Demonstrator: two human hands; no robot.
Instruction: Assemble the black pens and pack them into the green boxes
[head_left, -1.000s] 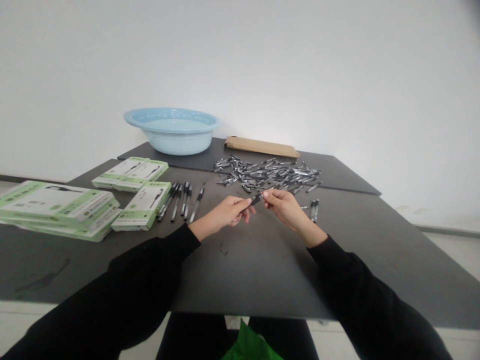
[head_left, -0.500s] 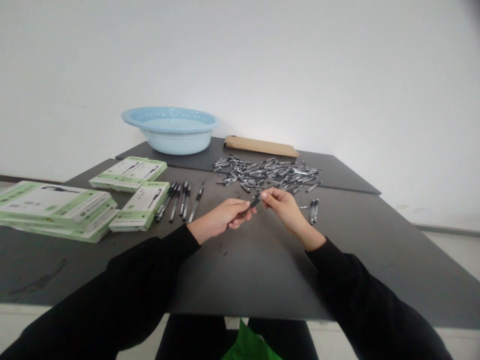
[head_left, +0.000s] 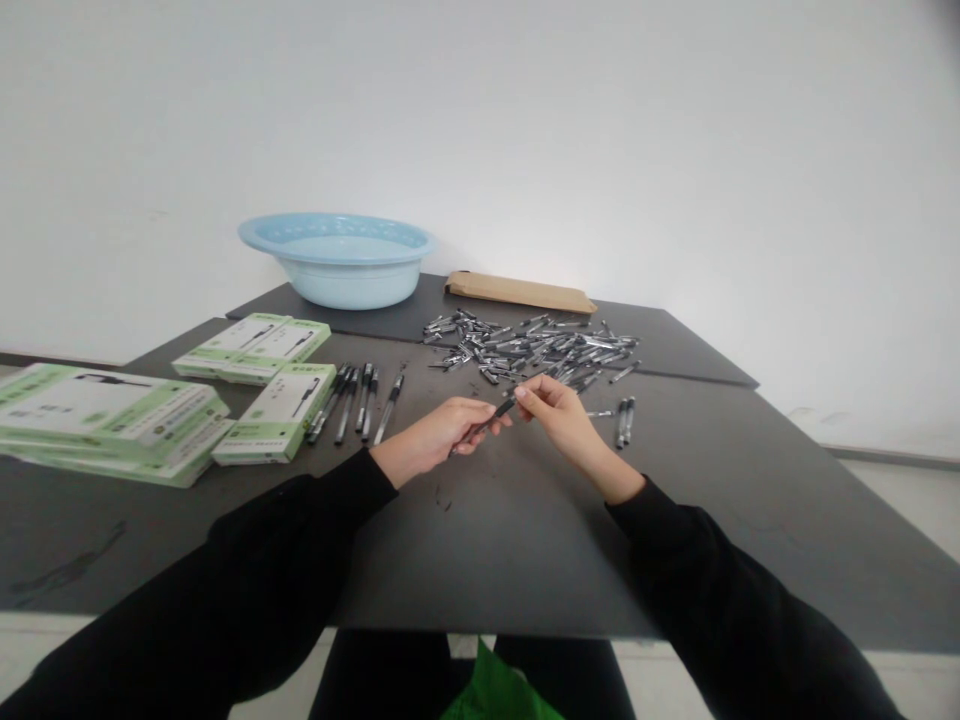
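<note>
Both hands at mid-table, raised a little above the dark tabletop (head_left: 510, 560), black sleeves down to the wrists. One dark pen (head_left: 505, 408) between them. Left hand (head_left: 446, 428) closed around the shaft, thumb on top, fingers curled beneath. Right hand (head_left: 553, 405) meets the far end — thumb and forefinger pinched together on it, the exact contact too small to make out.

The relation that matters: the pen lies to the right of the left palm and to the left of the right hand's fingertips, bridging the gap. The left hand has the greater share of it, the right only the end. Long axis slants — near end low at the left, poking out under the left hand; far end up to the right, pointing away from the person, toward the loose heap of pens (head_left: 540, 345). Cannot tell which end is the writing tip.

Round about: a loose row of pens (head_left: 389, 410) left of the left hand, beside a green-and-white box (head_left: 277, 415). Past the right wrist, two pens (head_left: 629, 420) side by side, their length running away from the person.
</note>
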